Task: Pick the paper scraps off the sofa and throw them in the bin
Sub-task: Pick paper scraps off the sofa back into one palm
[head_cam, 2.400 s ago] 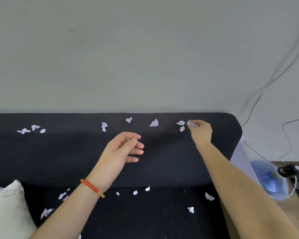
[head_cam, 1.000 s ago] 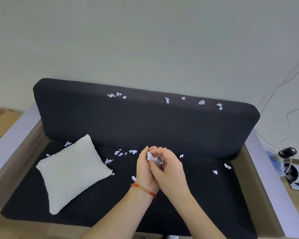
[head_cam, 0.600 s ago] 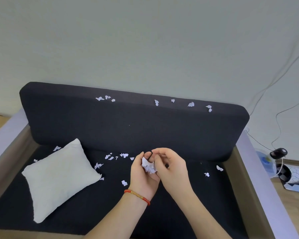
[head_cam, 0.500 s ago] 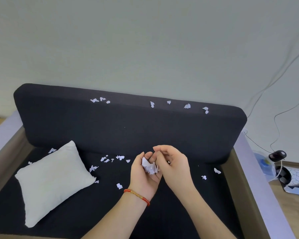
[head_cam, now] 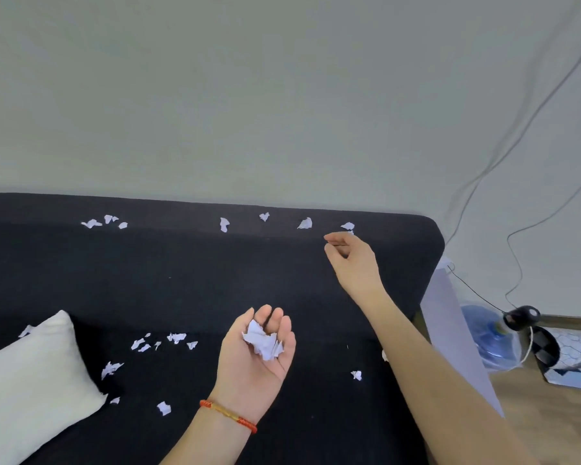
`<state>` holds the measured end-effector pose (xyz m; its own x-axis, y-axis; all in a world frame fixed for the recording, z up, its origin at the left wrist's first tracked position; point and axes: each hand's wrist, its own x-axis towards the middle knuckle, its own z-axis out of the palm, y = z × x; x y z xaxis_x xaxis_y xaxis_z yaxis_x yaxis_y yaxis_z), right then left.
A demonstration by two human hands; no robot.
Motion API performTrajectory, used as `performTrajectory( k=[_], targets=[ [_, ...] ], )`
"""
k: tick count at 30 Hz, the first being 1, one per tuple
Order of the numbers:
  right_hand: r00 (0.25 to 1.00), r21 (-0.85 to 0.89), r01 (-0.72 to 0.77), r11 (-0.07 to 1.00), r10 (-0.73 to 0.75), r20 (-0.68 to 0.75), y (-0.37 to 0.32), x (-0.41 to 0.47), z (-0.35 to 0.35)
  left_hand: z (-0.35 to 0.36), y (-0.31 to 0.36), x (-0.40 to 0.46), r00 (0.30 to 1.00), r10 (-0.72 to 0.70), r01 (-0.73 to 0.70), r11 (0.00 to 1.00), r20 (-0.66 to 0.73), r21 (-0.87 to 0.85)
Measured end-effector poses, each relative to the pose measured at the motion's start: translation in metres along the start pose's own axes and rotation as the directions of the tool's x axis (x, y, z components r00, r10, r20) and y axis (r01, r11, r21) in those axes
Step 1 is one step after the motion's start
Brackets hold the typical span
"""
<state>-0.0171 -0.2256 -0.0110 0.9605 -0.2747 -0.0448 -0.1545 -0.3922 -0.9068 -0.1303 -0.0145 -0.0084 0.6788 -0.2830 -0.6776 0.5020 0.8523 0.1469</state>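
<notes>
Your left hand (head_cam: 255,360) lies palm up over the seat of the black sofa (head_cam: 188,273), its fingers loosely curled into a cupped grip around a wad of white paper scraps (head_cam: 263,342) resting in the palm. A red and yellow string bracelet (head_cam: 228,416) circles that wrist.

Your right hand (head_cam: 351,260) reaches up to the top edge of the backrest, near its right end. Its grip is spread a little, thumb and fingertips apart and holding nothing, with the fingertips just beside the rightmost loose scrap (head_cam: 348,225) on that edge.

Further scraps sit along the backrest top: 1 at (head_cam: 305,223), 1 at (head_cam: 264,216), 1 at (head_cam: 224,224), and a cluster of 3 (head_cam: 104,222) towards the left.

On the seat, a scattered group of scraps (head_cam: 163,342) lies left of your left hand, with more pieces at (head_cam: 110,369), (head_cam: 164,408) and (head_cam: 356,375). A white cushion (head_cam: 31,384) leans at the seat's left side, and 1 scrap (head_cam: 26,330) shows just beyond its upper corner.

The bin is outside this view. To the right of the sofa, on the wooden floor, stand a blue water bottle (head_cam: 492,340) and a black device (head_cam: 522,318) with cables (head_cam: 517,135) running up the wall.
</notes>
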Motion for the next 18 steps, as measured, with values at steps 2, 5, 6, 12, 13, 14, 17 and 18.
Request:
performTrajectory(
  k=[2, 5, 6, 12, 13, 14, 17, 18],
  targets=[
    [0.999, -0.023, -0.043, 0.999, 0.043, 0.018, 0.019, 0.037, -0.01, 0.012, -0.007, 0.01, 1.0, -0.003, 0.003, 1.0, -0.017, -0.007],
    [0.995, -0.082, -0.097, 0.992, 0.098, 0.013, 0.05, 0.082, -0.016, 0.023, -0.011, 0.022, 1.0, -0.003, 0.003, 1.0, -0.022, -0.022],
    [0.995, -0.106, -0.103, 0.989, 0.104, 0.008, 0.06, 0.095, -0.017, 0.026, -0.012, 0.026, 1.0, 0.0, -0.001, 1.0, -0.028, -0.027],
    [0.998, -0.276, -0.057, 0.96, 0.051, -0.027, 0.103, 0.157, -0.017, 0.033, -0.009, 0.052, 0.998, -0.028, 0.025, 0.998, -0.052, -0.049],
    [0.998, -0.294, -0.061, 0.954, 0.057, -0.023, 0.108, 0.165, -0.016, 0.035, -0.008, 0.056, 0.998, -0.035, 0.032, 0.998, -0.051, -0.047],
    [0.998, -0.308, -0.065, 0.949, 0.062, -0.019, 0.113, 0.173, -0.015, 0.037, -0.008, 0.06, 0.998, -0.038, 0.036, 0.999, -0.052, -0.041],
    [0.998, -0.359, -0.039, 0.933, 0.056, 0.037, 0.125, 0.19, -0.01, 0.044, -0.01, 0.072, 0.996, -0.032, 0.03, 0.999, -0.082, -0.032],
    [0.996, -0.381, -0.02, 0.924, 0.05, 0.069, 0.129, 0.195, -0.008, 0.045, -0.01, 0.076, 0.995, -0.03, 0.027, 0.999, -0.092, -0.023]
  ],
)
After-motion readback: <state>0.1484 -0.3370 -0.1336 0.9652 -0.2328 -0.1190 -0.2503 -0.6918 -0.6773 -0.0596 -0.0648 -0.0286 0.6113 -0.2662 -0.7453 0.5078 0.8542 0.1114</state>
